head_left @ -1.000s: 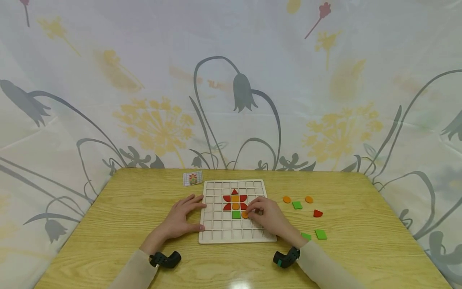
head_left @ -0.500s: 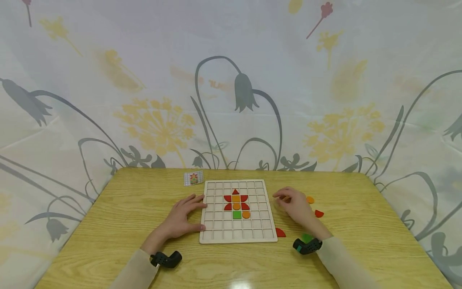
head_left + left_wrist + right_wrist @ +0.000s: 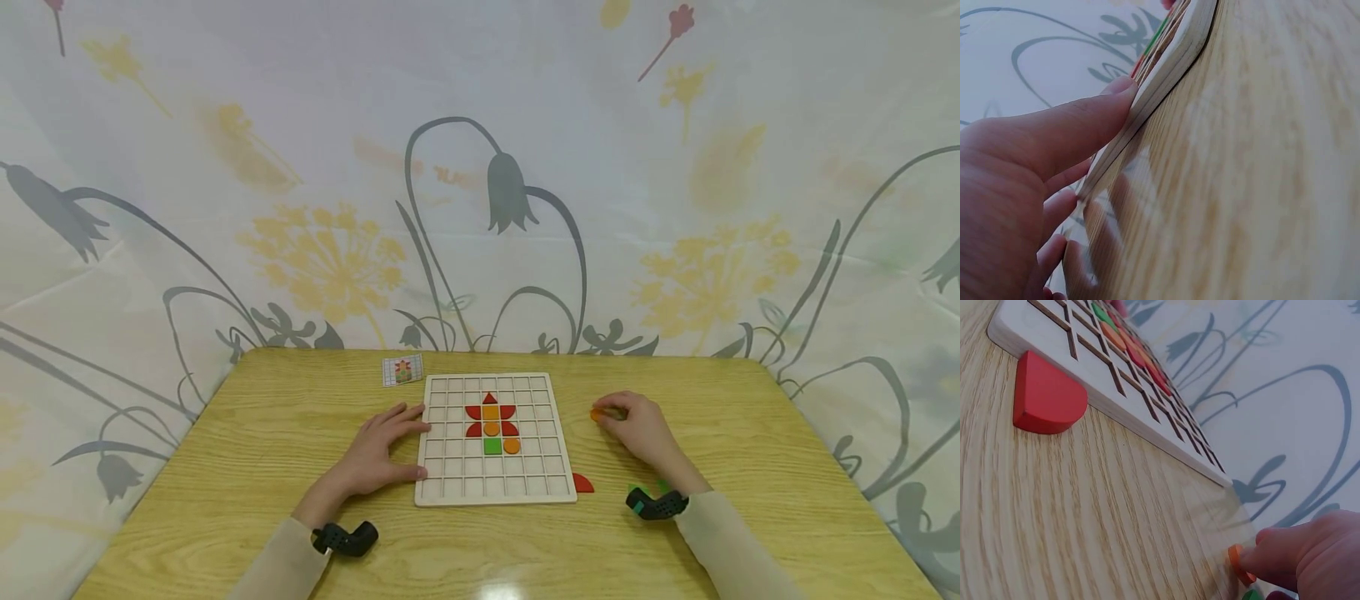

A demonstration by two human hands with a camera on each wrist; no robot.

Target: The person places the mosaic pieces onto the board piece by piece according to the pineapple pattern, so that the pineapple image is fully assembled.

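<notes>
The white grid board [image 3: 457,492] lies mid-table with flat coloured pieces in its cells. Along its left edge rests my left hand [image 3: 367,457], fingers spread, thumb [image 3: 1094,122] touching the board's side. To the board's right, my right hand [image 3: 640,427] pinches an orange disc [image 3: 596,414] between thumb and fingers, low at the table. On the board, a red triangle [image 3: 490,399] tops an orange square [image 3: 491,412], another orange disc [image 3: 491,428] and a green square [image 3: 492,447], with red quarter-rounds at the sides. Beside the green square sits an orange disc [image 3: 512,446].
A small pattern card [image 3: 402,370] lies behind the board's left corner. Against the board's right side is a red quarter-round [image 3: 582,483]. Green pieces [image 3: 663,485] show partly beneath my right wrist. A flower-printed cloth [image 3: 337,167] hangs behind the table.
My right hand has let go of the orange disc in the cell beside the green square, moved right and taken hold of another orange disc on the table. The left hand has stayed put.
</notes>
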